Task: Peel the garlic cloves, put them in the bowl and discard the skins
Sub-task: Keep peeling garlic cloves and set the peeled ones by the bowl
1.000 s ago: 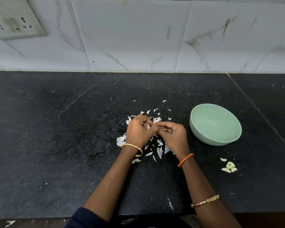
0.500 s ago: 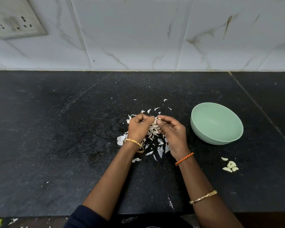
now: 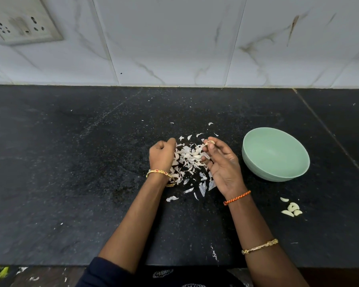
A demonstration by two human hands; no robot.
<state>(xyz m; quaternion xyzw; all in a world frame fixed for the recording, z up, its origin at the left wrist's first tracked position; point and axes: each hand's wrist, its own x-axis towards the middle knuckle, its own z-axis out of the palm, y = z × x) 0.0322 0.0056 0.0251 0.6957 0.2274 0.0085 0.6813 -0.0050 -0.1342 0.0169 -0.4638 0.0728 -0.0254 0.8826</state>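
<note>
My right hand (image 3: 222,162) pinches a garlic clove (image 3: 209,143) at its fingertips, above the heap of skins (image 3: 190,160) on the black counter (image 3: 71,183). My left hand (image 3: 161,155) is curled at the heap's left edge; whether it holds anything I cannot tell. The green bowl (image 3: 278,175) sits just right, with peeled cloves (image 3: 291,209) on the counter nearer me

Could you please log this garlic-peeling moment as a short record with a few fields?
left hand: fingers curled, beside the skins; cannot tell if it holds anything
right hand: pinches a garlic clove at its fingertips
skins: loose pile on the black counter between the hands
bowl: green, right of the hands, looks empty
peeled cloves: small cluster on the counter, near side of the bowl
</note>
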